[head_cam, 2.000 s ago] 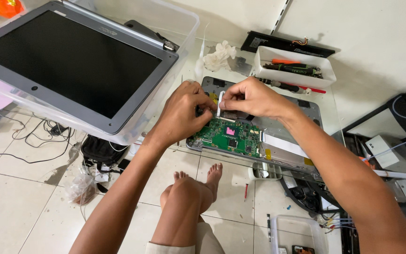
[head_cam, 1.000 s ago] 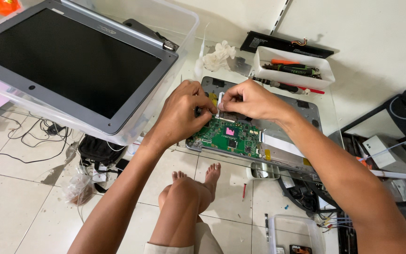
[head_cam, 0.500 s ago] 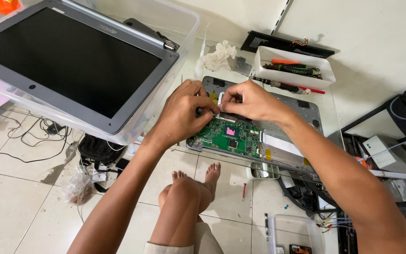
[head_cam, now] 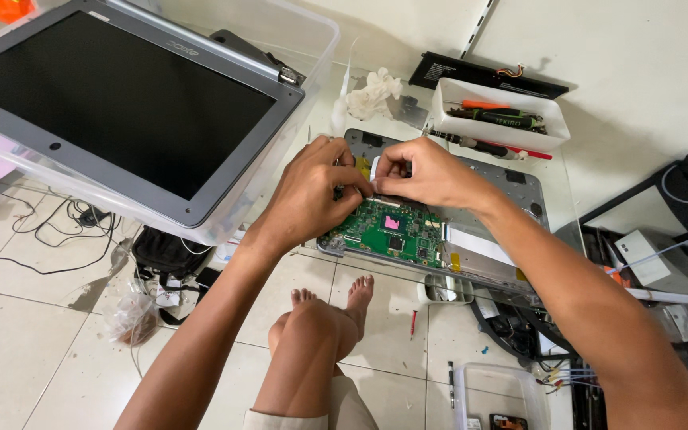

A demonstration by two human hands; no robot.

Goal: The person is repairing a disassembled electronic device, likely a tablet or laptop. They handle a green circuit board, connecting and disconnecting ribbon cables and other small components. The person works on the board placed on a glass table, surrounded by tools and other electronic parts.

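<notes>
An opened grey laptop base (head_cam: pixel 511 187) lies on a glass tabletop, with a green circuit board (head_cam: pixel 388 231) exposed in it. My left hand (head_cam: pixel 312 195) rests on the board's left end, fingers curled down at its top edge. My right hand (head_cam: pixel 420 171) meets it from the right, and both pinch a white flat ribbon cable (head_cam: pixel 373 169) that stands up between the fingertips. A second white ribbon (head_cam: pixel 479 243) lies flat to the right of the board.
A detached laptop screen (head_cam: pixel 121 103) rests across a clear plastic bin (head_cam: pixel 312 32) on the left. A white tray of screwdrivers (head_cam: pixel 499 119) and a black battery (head_cam: pixel 479 76) sit behind. My bent knee and bare foot (head_cam: pixel 320 318) show under the glass; cables and boxes lie around.
Both hands have stayed at the board's top edge; the fingers have shifted slightly around the ribbon cable.
</notes>
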